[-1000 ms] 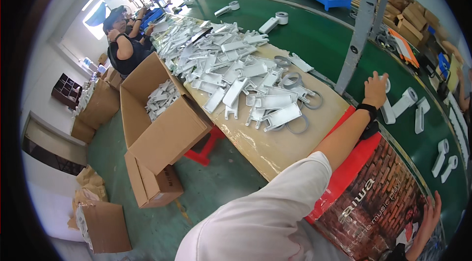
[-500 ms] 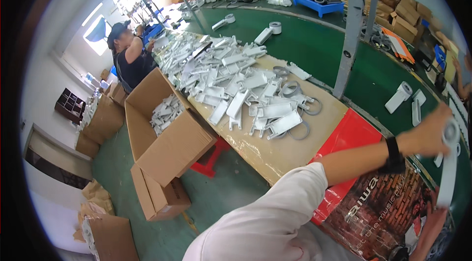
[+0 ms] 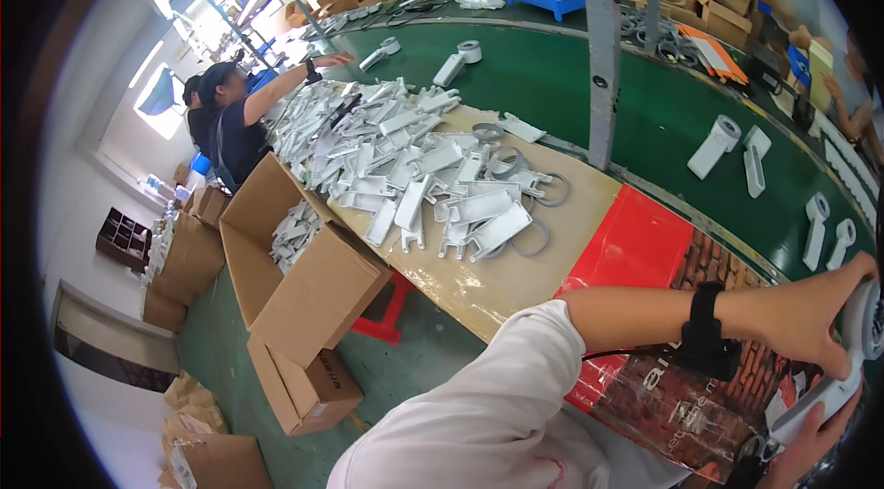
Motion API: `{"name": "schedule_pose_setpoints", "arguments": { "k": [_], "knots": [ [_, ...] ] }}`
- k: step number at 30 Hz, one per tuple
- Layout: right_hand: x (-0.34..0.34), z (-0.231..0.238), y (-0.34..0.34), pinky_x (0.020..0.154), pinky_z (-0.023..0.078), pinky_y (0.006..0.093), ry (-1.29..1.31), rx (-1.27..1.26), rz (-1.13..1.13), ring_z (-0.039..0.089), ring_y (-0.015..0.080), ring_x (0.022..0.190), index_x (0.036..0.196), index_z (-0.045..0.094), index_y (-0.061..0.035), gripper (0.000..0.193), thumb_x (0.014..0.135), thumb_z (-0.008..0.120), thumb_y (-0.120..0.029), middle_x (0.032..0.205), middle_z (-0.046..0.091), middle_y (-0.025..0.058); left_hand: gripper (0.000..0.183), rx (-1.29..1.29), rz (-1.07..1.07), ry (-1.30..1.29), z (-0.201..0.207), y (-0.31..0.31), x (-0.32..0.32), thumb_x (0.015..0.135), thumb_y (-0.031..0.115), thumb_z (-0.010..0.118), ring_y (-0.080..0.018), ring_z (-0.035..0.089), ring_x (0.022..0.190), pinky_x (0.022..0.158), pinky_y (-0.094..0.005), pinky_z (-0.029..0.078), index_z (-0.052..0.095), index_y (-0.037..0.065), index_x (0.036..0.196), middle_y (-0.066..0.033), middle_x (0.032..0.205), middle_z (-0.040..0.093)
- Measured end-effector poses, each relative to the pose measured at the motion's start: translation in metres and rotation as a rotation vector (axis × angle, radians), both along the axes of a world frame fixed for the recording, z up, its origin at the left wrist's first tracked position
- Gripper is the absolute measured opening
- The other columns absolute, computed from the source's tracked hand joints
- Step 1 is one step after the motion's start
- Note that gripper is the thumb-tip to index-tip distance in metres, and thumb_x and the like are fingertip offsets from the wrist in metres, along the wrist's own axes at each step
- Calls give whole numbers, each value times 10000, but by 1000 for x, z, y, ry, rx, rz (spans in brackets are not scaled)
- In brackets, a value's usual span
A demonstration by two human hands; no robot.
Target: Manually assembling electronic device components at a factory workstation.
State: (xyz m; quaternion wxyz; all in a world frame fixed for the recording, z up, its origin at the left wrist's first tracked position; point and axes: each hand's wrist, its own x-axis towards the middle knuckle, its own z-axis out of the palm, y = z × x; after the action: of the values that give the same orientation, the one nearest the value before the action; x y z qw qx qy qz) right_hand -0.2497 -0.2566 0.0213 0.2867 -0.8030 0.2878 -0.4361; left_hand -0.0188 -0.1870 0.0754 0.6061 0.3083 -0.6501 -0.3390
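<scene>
At the far right edge is a white plastic handle (image 3: 833,388) with a round grey-and-white head. My left hand (image 3: 815,312), a black strap round its wrist, closes its fingers about the part near the round head. Lower down, my right hand (image 3: 810,448) grips the handle's other end; the picture's rim cuts part of it off. Beyond my hands, similar white parts with ring heads (image 3: 714,146) lie on the green conveyor belt (image 3: 543,75). To the left, a big heap of white plastic shells (image 3: 396,148) covers the tabletop, with loose grey rings (image 3: 530,238) along its near side.
A grey metal post (image 3: 600,56) rises at the belt's edge. An open cardboard box (image 3: 318,286) holding white parts stands left of the table, near a red stool (image 3: 391,309). Red and printed sheeting (image 3: 626,240) covers the table beside my arm. Another person (image 3: 244,121) works farther left.
My left hand has come down and nearer with the handle, which has tilted. The view has shifted rightward. The person at far left now stretches an arm over the belt.
</scene>
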Motion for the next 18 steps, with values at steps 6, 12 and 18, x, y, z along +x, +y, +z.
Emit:
{"name": "schedule_pose_setpoints", "arguments": {
  "k": [6, 12, 18],
  "knots": [
    [-4, -24, -6, 1023, 302, 340, 172, -82, -2, 388, 244, 1250, 1396, 293, 20, 572, 947, 488, -275, 1377, 384, 155, 676, -87, 57, 245, -28, -30, -11, 579, 100, 742, -283, 510, 931, 831, -361, 435, 356, -45, 1115, -209, 1061, 476],
    [-7, -51, -11, 1004, 315, 299, 60, 347, -127, 410, 203, 1223, 1392, 321, 17, 524, 982, 425, -293, 1366, 403, 144, 611, -448, 391, -98, -23, -19, -6, 714, 177, 730, -309, 495, 1093, 918, -378, 413, 439, 17, 1227, -138, 1171, 511],
    [-18, -64, -31, 830, 503, 367, -593, 931, 149, 588, 263, 974, 1362, 307, -31, 565, 961, 412, -415, 1203, 490, 147, 614, -544, 243, 42, -23, -25, -11, 685, 152, 748, -262, 478, 1111, 939, -342, 386, 456, 26, 1209, -130, 1174, 497]
  ]
}}
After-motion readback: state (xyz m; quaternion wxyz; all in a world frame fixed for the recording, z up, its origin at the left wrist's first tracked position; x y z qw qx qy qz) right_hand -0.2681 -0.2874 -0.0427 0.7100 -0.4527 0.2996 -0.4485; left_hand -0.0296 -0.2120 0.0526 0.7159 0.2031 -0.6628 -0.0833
